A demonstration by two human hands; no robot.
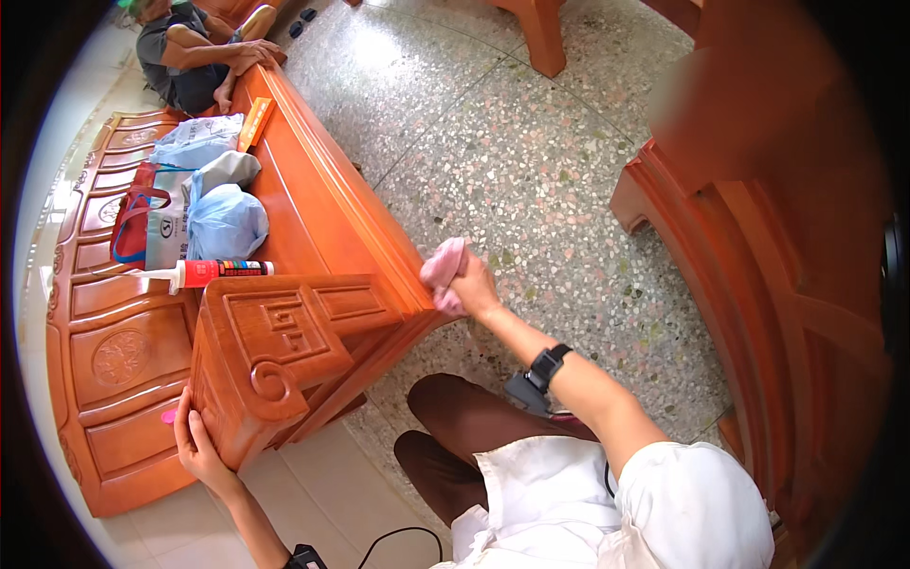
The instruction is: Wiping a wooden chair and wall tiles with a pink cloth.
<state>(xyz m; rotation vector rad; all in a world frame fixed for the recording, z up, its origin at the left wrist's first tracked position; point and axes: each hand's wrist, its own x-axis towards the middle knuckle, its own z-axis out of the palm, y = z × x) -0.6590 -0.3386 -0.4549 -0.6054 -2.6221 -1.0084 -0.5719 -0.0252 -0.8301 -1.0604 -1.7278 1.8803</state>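
Observation:
A bunched pink cloth (445, 270) is gripped in my right hand (475, 286). It is pressed to the front corner of a carved, glossy wooden bench (341, 206). My left hand (202, 449) rests on the outer end of the bench's armrest (284, 334), fingers wrapped over its edge. The armrest has carved panels and a scroll. Beside the armrest, a red sealant cartridge with a white nozzle (213, 273) lies on its side. A small bright pink item (169, 415), partly hidden, shows near my left fingertips.
Blue plastic bags (229, 222), a tote bag (160, 213) and an orange box (254, 124) sit on the bench seat. Another person (192, 53) sits at its far end. More wooden furniture (739, 235) stands right, a wooden leg (540, 39) ahead, on terrazzo floor (498, 156).

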